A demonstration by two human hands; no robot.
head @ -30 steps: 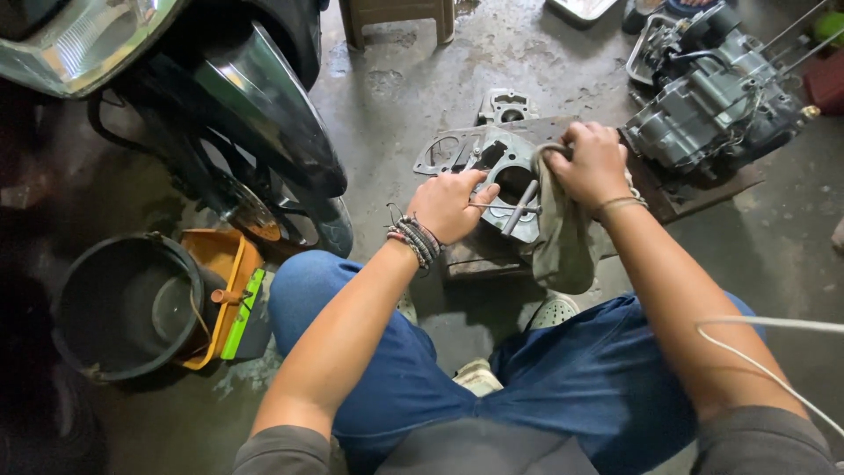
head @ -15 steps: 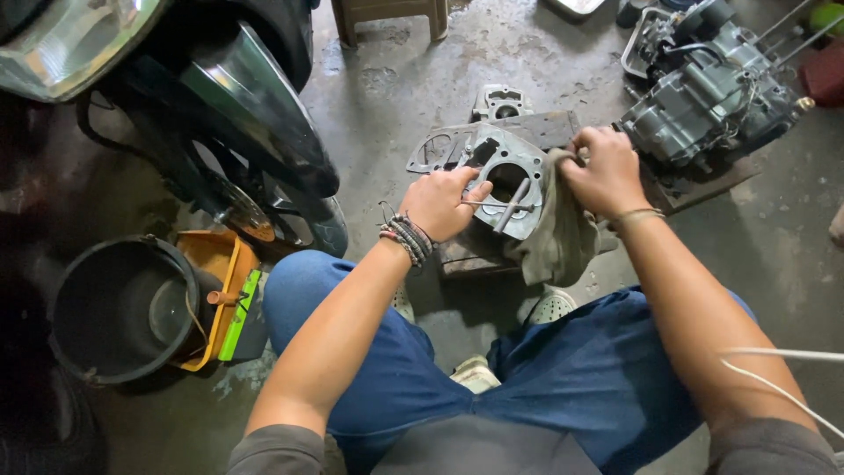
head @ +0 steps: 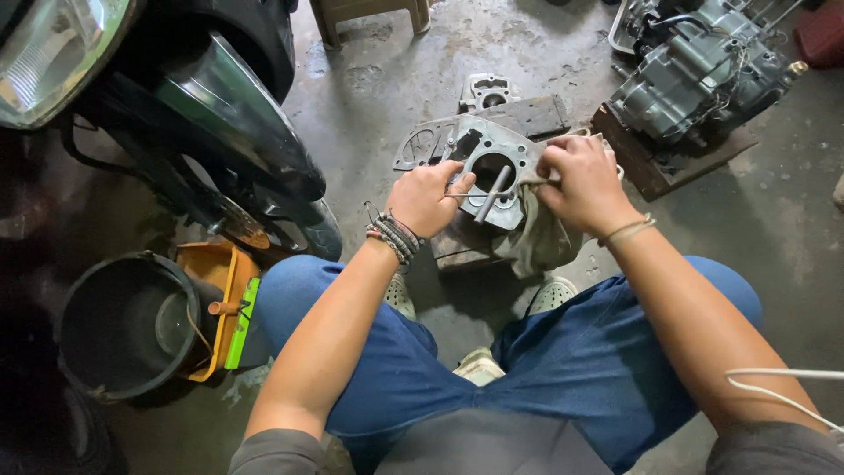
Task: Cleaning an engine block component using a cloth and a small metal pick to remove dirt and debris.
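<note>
Between the knees, far side: the engine cylinder block (head: 489,169) is tipped up on a wooden block (head: 466,246) on the concrete floor (head: 369,88), bore facing the camera.
Left hand: the left hand (head: 428,198) is clenched on the cylinder block's left edge, fingers curled over the rim, steadying it.
Right hand: the right hand (head: 582,183) is grasping a grey rag (head: 538,237) bunched against the block's right side; the rag's tail hangs down toward the near side.
Rod: a thin metal rod (head: 492,195) slants across the bore, upper end far-right, lower end near-left, lying between the two hands; which hand holds it, I cannot tell.
Nearer hand: both touch the block, left hand closest to the rod's lower end.
Change: against half a second ago, the block sits more face-on, and the rod now shows across the bore.
Around: motorcycle (head: 176,114) at left, black bucket (head: 127,325) near left, engine (head: 703,70) far right.
</note>
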